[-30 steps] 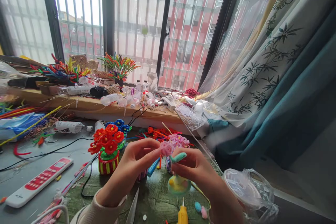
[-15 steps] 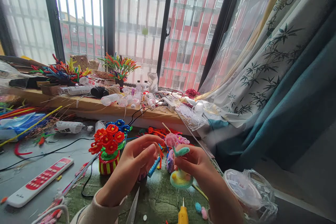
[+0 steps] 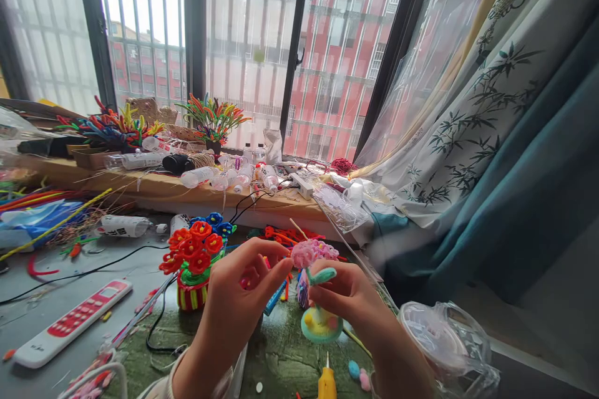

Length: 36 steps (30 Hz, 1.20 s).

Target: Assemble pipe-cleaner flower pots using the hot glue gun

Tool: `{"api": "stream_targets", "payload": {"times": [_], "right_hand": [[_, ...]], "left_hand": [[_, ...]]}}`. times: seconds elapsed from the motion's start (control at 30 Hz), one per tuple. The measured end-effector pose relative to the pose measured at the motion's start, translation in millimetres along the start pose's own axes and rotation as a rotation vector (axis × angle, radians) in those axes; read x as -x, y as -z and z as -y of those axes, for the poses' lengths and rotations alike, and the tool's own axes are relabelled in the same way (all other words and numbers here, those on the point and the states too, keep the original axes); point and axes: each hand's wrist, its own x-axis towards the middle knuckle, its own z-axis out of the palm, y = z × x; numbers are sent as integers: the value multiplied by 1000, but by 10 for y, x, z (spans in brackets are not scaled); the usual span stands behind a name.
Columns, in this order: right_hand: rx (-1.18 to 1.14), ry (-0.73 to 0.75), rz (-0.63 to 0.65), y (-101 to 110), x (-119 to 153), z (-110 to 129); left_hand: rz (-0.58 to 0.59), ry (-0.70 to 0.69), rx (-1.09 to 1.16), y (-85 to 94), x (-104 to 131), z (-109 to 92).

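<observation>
A small fuzzy pink flower [image 3: 304,254] stands on a green stem with a green leaf [image 3: 322,275], above a round mint-green base [image 3: 321,325] with yellow and pink spots. My right hand [image 3: 344,293] pinches the stem just below the leaf. My left hand [image 3: 250,280] is at the flower's left side, thumb and index fingertips close together at the petals' edge; whether anything is between them is too small to tell. Below the base lies a yellow-handled awl [image 3: 327,380] with its tip pointing up.
Red flowers [image 3: 194,246] in a striped pot stand left of my hands. A white remote [image 3: 72,324] lies at the left. Scissors, partly hidden by my left arm, and small pompoms [image 3: 354,369] lie in front. A clear plastic-wrapped spool [image 3: 433,333] is at the right. Bottles [image 3: 199,176] line the sill.
My left hand has moved right to the pink flower, and its thumb and index finger have come together. The flower and base have shifted slightly.
</observation>
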Motion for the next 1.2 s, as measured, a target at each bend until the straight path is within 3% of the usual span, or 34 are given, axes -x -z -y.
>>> {"api": "stream_targets", "payload": {"times": [0.53, 0.9, 1.07, 1.2], "right_hand": [[23, -22, 47, 46, -1, -37], [-1, -19, 69, 87, -8, -75], [0, -9, 62, 63, 0, -55], [4, -7, 63, 50, 8, -24]], "left_hand": [[19, 8, -45, -25, 16, -11], [-70, 71, -23, 22, -12, -5], [73, -5, -173, 61, -28, 76], [68, -57, -219, 35, 2, 58]]}}
